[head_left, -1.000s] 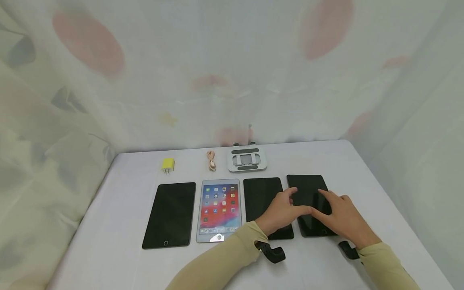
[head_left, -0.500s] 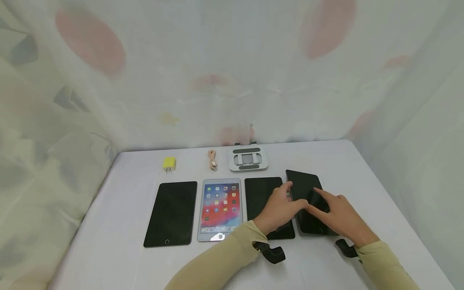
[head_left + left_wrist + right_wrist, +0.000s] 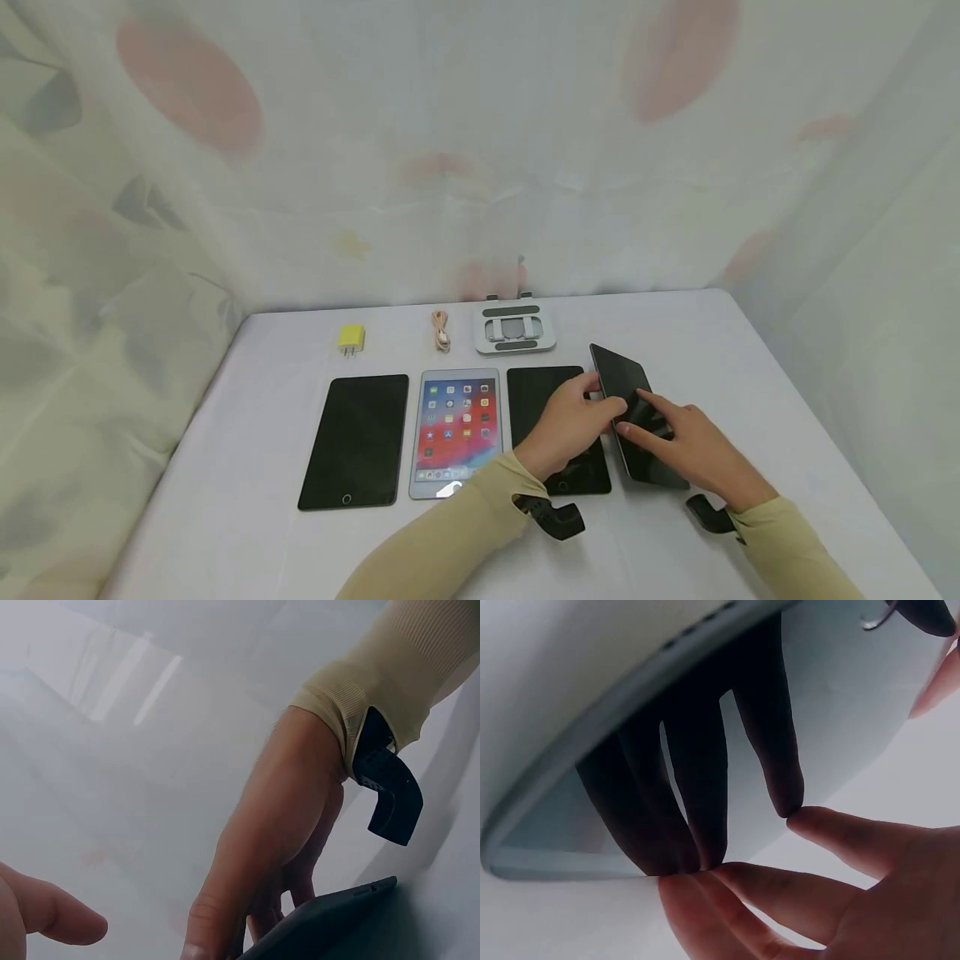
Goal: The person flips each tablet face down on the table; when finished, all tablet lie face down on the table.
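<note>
With twelve at the table's (image 3: pixel 225 533) far edge, the raised tablet (image 3: pixel 639 412) is at three o'clock, its nine-o'clock edge tipped up, the opposite edge low. The left hand (image 3: pixel 566 421) pinches that raised edge, thumb on the glass; the right hand (image 3: pixel 693 446) isn't gripping, its fingertips just touching the screen. I'd call the work barely begun: only this one is tilted. Towards nine o'clock, the dark tablet (image 3: pixel 536 400), lit tablet (image 3: pixel 460 425) and end tablet (image 3: pixel 356 442) lie flat. Stand (image 3: pixel 513 329) at twelve, coiled cable (image 3: pixel 441 333) near eleven and charger (image 3: pixel 351 337) at ten look untouched and unconnected.
</note>
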Motion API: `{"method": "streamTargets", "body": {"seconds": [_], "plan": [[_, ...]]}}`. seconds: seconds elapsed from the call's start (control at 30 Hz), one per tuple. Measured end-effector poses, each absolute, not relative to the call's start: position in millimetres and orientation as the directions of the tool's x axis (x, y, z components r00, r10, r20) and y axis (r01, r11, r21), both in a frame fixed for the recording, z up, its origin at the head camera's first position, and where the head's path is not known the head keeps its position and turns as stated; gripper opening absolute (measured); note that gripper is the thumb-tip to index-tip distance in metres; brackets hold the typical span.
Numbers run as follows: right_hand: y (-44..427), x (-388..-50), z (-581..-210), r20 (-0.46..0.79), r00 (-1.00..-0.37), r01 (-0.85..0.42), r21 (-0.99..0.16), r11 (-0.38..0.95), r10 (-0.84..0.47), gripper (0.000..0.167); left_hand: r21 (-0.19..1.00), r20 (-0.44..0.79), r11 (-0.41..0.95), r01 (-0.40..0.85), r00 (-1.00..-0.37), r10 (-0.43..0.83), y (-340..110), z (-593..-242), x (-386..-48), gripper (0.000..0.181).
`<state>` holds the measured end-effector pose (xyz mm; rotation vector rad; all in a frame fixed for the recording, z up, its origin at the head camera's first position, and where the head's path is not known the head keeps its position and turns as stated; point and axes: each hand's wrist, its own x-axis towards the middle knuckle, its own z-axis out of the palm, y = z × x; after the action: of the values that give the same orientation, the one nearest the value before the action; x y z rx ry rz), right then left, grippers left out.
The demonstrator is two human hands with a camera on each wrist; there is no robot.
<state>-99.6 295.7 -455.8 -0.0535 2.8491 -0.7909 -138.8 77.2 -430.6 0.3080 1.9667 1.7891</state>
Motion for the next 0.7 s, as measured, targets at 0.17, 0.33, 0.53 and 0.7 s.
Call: {"method": "streamTargets", "body": {"seconds": [0.17,0.33,0.53,0.7], "plan": [[292.5,-100.5,-452.8,-0.205,-0.974,0.027,-0.536,0.844,-0.099,0.092,0.983,-0.179,0.118,-0.14,-0.869,0.462,73.9,-427.5,-141.1,0.053],[290.9,-100.5,-449.8,-0.237,-0.964,0.045,-0.584,0.81,-0.117,0.091,0.987,-0.159,0.068,-0.143,-0.871,0.465,72.9,-424.6,-141.9,0.051],[289.7,-100.5,-447.1,-0.252,-0.958,0.051,-0.612,0.789,-0.134,0.087,0.99,-0.13,0.011,-0.141,-0.876,0.465,73.3,-423.8,-142.4,0.054],[288.5,-100.9,-446.3,-0.27,-0.953,0.065,-0.629,0.775,-0.139,0.085,0.992,-0.111,0.002,-0.125,-0.874,0.473,72.5,-423.2,-143.4,0.049]]}}
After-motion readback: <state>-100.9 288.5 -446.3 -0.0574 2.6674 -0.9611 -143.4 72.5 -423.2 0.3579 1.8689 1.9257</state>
